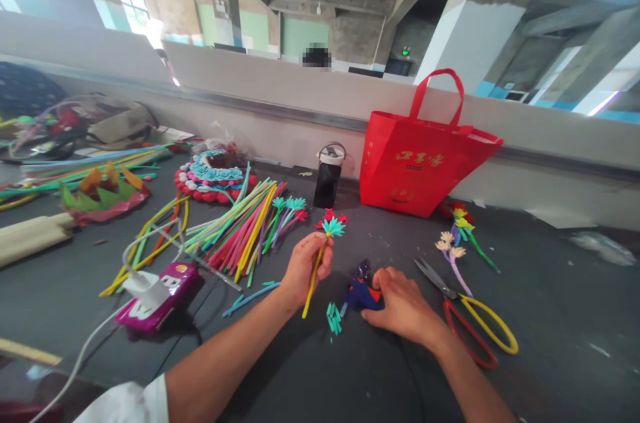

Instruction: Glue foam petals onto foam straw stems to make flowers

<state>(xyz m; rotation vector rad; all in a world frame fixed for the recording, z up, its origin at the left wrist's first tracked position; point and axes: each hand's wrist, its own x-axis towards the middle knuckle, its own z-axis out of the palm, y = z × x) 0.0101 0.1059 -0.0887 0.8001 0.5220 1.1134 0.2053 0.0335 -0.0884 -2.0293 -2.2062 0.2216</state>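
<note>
My left hand (309, 263) is closed in a pinch around the yellow stem of a pipe-cleaner flower (333, 227) with teal and red petals. The stem slants down below the fingers. To its right, my right hand (400, 303) curls round a dark blue and orange tool that looks like a glue gun (361, 295), thumb on the near side and fingers on the far side; part of it is hidden by the hand. Between both hands lies a small pile of cut teal pipe-cleaner pieces (334, 318). Scissors (450, 296) with red and yellow handles rest right of my right hand.
Many coloured pipe cleaners (250, 230) lie at left centre, with finished flowers beside them. Behind stand a dark bottle (327, 180) and a red bag (420, 163). A purple power strip (160, 296) with a white plug sits left. More flowers (453, 246) lie right.
</note>
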